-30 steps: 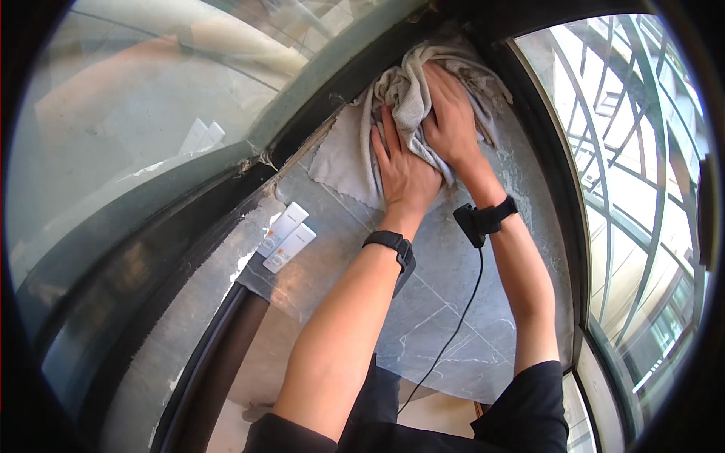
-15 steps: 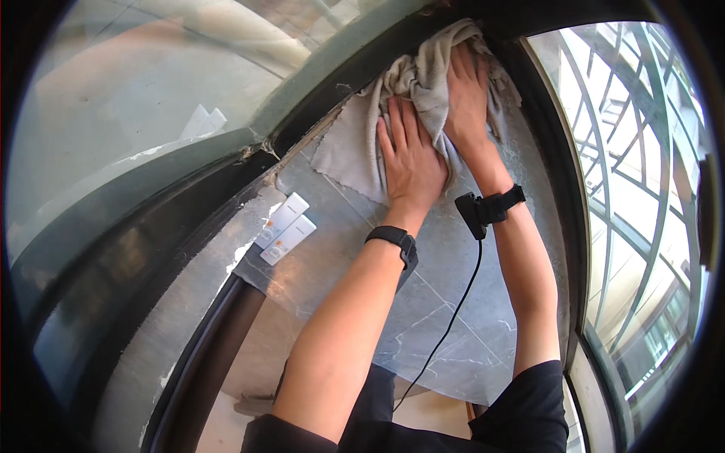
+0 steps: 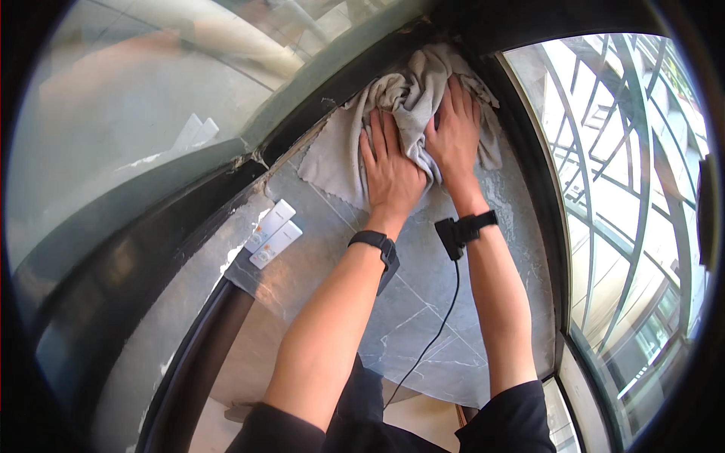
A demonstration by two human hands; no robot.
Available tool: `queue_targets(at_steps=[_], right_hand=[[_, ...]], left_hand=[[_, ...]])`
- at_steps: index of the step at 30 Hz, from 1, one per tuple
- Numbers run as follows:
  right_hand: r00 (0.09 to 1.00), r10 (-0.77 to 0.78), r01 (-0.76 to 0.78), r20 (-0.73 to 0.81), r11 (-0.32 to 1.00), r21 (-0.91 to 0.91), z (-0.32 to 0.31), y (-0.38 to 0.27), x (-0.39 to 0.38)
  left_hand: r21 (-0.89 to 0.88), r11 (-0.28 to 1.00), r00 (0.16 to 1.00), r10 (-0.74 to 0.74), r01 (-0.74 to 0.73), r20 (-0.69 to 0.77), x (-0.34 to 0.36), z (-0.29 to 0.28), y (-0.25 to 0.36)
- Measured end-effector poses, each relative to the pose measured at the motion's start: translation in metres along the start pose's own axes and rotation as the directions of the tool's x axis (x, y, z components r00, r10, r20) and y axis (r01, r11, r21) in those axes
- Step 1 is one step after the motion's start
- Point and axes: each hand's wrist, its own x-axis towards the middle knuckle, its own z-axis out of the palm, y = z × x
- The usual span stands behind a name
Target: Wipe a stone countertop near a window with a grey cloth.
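By frame edge (image 3: 525, 124) — left hand (image 3: 395, 181), right hand (image 3: 456, 145) on cloth (image 3: 332, 162), open slab (image 3: 423, 260) nearer.

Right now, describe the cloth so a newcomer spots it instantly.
Start at the grey, white-veined stone slab, then go to its far corner where dark frames converge. The cloth lies bunched there, under the left hand and right hand. Unlike the slim, flat white remotes to its lower left, it is soft, grey-beige and rumpled.

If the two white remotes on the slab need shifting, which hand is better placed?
Probably the left: the left hand rests on the grey cloth, on the side nearer the white remotes; the right hand lies farther from them, beyond the left.
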Motion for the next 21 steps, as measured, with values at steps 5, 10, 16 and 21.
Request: queue_targets(at_steps=[5,10,16,21], right_hand=[[1.0,0.006,-0.006,0.02,1.0,0.005,0.007,-0.003,0.004],[1.0,-0.004,0.005,-0.01,0.998,0.068,0.001,0.004,0.008],[0.998,-0.033,0.034,-0.05,0.999,0.022,0.013,0.005,0.011],[0.999,-0.031,0.028,-0.039,0.997,-0.07,0.023,-0.003,0.012]], left_hand=[[-0.027,0.998,0.998,0.051,-0.05,0.036,-0.003,-0.005,-0.014],[-0.19,0.969,0.963,0.195,-0.16,0.186,-0.059,-0.031,-0.082],[-0.016,0.993,0.975,0.119,-0.118,0.189,-0.079,-0.047,-0.103],[-0.062,0.994,0.984,0.101,-0.093,0.15,-0.081,-0.041,-0.109]])
